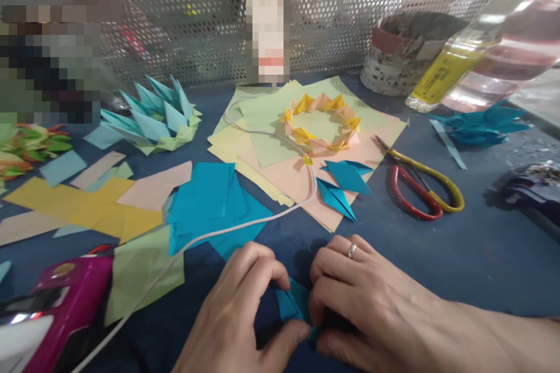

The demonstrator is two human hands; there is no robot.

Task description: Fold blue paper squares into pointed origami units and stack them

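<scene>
Between my two hands is a small piece of folded blue paper [287, 305], low in the head view. My left hand [245, 297] grips its left side, with the thumb below and the fingers above. On the right side, my right hand [354, 294], with a ring on one finger, has curled fingers closed on the same paper; its fingertips are partly hidden. Just beyond lie two folded blue paper pieces [349, 175]. To their left, a stack of blue paper sheets [205, 192] rests on the dark blue table.
Red-and-yellow-handled scissors [417, 186] lie right. A yellow-and-peach paper ring [321, 122] sits on pastel sheets [262, 145]. A white cable [245, 224] crosses the table. Around are a spiky light-blue origami piece [153, 111], a magenta device [76, 285], bottles [455, 64] and a round container [389, 64].
</scene>
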